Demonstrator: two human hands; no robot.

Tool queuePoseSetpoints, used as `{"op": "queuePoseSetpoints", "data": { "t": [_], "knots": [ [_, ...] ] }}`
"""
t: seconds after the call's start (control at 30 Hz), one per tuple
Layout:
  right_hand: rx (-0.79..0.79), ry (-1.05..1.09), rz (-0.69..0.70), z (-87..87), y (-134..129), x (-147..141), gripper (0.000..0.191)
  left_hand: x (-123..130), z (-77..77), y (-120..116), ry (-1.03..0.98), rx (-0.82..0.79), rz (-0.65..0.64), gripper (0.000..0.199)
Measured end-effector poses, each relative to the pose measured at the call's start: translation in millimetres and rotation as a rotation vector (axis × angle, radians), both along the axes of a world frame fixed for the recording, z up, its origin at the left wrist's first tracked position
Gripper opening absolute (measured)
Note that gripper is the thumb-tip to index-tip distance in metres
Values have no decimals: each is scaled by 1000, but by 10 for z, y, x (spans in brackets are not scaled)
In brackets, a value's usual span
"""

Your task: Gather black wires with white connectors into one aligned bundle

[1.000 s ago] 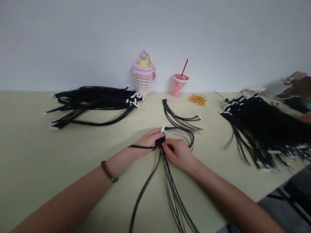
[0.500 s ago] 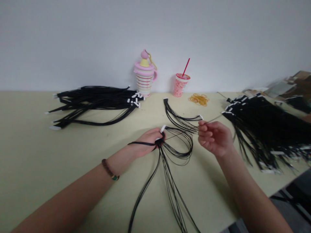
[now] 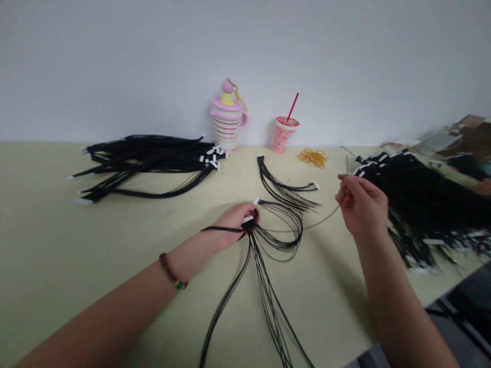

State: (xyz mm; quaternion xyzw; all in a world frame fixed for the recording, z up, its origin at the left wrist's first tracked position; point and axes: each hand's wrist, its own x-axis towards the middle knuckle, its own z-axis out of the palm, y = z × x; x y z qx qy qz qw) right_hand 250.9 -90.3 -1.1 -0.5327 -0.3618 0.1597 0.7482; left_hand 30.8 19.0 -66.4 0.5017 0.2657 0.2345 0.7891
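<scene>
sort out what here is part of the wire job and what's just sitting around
In use:
left hand pinching the wire bundle
right hand pulling a thin strand
wire pile at left
wire pile at right
rubber bands, probably

Lying about:
pink striped cup
drink with red straw
clutter at far right

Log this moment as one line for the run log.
left hand: pinching black wire bundle | right hand: pulling thin strand rightward | table

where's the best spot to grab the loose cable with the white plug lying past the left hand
Take the loose cable just behind its white plug, coming from above on the right side. That end lies flat and apart from the looped strands, with bare table beside it.
</scene>
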Motion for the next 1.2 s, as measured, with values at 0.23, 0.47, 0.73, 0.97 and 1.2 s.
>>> {"op": "queuePoseSetpoints", "data": {
  "t": [0.23, 0.47, 0.73, 0.97, 1.2],
  "knots": [
    [-357, -826, 180, -268, 7, -825, 16, 5, 43, -48, -2, -5, 32, 21],
    [-436, -899, 181, -458, 105, -880, 16, 18, 83, -58, -2, -14, 36, 23],
    [-452, -882, 151, -479, 110, -858, 16, 6, 87, -56, 6, -44, 39, 23],
    [-440, -866, 167, -460, 110, -853, 16, 16, 90, -48, 2, -55, 42, 22],
    [-433, -862, 180, -493, 108, -845, 16, 18, 78, -48, -4, -63, 35, 22]
  ]
}}
